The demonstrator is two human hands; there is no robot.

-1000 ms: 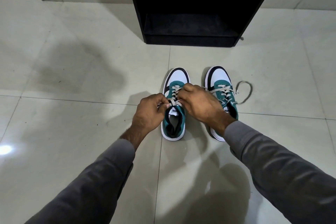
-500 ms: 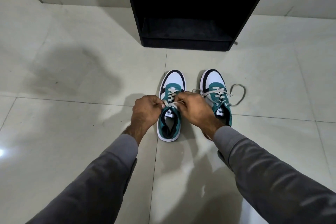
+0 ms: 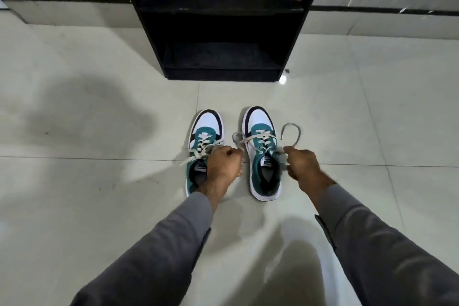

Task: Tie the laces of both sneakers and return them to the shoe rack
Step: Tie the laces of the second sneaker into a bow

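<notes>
We had both sneakers on the floor [image 3: 74, 181], toes toward the rack [image 3: 218, 32]. The left shoe [image 3: 205, 141] looked knotted, so we judged the right shoe [image 3: 260, 146] was the step in hand. Our hands were apart: the left hand [image 3: 224, 164] closed on one lace [image 3: 244, 140], the right hand [image 3: 301, 165] pinching the other, its loose end [image 3: 295, 135] curling on the floor. Next we needed to cross and cinch them

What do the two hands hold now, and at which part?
Each hand grips a lace of the right sneaker: the left hand near the lace's loose end beside the shoe, the right hand on the strand at the top eyelets.
</notes>
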